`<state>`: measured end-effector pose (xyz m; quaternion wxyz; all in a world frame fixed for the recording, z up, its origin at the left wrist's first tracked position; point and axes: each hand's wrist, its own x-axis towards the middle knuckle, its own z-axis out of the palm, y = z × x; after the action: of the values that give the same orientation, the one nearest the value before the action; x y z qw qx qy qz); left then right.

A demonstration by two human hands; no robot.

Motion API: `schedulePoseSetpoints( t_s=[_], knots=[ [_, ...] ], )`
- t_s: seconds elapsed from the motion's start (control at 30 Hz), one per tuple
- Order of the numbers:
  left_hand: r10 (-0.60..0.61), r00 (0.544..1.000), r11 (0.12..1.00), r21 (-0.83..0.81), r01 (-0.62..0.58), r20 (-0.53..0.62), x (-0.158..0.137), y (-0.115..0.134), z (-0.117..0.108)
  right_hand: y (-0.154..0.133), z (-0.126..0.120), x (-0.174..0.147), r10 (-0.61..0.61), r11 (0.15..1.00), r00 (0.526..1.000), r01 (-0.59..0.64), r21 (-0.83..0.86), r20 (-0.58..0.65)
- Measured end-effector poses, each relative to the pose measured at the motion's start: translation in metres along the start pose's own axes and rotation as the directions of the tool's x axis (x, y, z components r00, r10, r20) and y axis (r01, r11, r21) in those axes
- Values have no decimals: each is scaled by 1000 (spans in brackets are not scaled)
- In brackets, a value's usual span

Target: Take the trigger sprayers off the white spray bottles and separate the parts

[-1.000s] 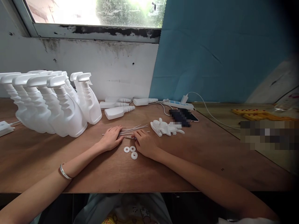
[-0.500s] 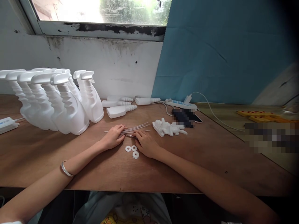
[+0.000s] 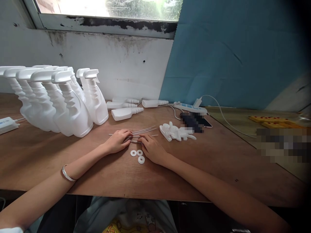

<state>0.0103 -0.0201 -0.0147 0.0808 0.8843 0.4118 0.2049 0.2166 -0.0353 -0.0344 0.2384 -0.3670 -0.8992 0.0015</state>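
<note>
Only our view had tipped slightly downward; our hands had barely shifted. Our left hand (image 3: 119, 141), fingers together, thumb apart, covered thin tubes (image 3: 145, 130) reaching toward three o'clock, seemingly light, bendy, best pinched mid-length. Our right hand (image 3: 152, 149), fingers bunched, met a slim rod (image 3: 134, 141) at nine o'clock; neither grip could we confirm.

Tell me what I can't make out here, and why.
In the head view:
Thin rods: partly covered by the left hand.
Slim shiny thing: too small to identify; whether the right hand grips it is unclear.
Rear spray bottles: mostly hidden by front spray bottles.
White block: cut off by the left edge.
Far-right things: blurred by pixelation.
</note>
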Motion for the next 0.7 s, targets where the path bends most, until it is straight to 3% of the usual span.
schedulePoseSetpoints(
  t_s=[0.1, 0.2, 0.3, 0.4, 0.57, 0.7],
  knots=[
    [-110, 990, 992, -64, 105, -84, 1, -4, -4, -1, 0, -1, -2, 1000, 1000, 2, 2, 23],
    [-261, 945, 964, -104, 245, -198, 2, -14, -9, -1, 0, -1, 17, 1000, 999, -17, -2, 41],
    [-397, 833, 913, -70, 402, -386, 3, -26, -14, -2, -1, -1, 23, 1000, 999, -23, -4, 48],
    [-441, 698, 850, -11, 527, -564, 2, -38, -21, -2, -2, -1, 22, 1000, 998, -22, -11, 58],
    [-483, 615, 779, 14, 627, -624, -1, -43, -26, -4, -4, 0, 22, 1000, 997, -20, -22, 76],
    [-485, 596, 751, 45, 659, -640, 0, -43, -26, -4, -4, 1, 19, 1000, 997, -17, -26, 79]
  ],
)
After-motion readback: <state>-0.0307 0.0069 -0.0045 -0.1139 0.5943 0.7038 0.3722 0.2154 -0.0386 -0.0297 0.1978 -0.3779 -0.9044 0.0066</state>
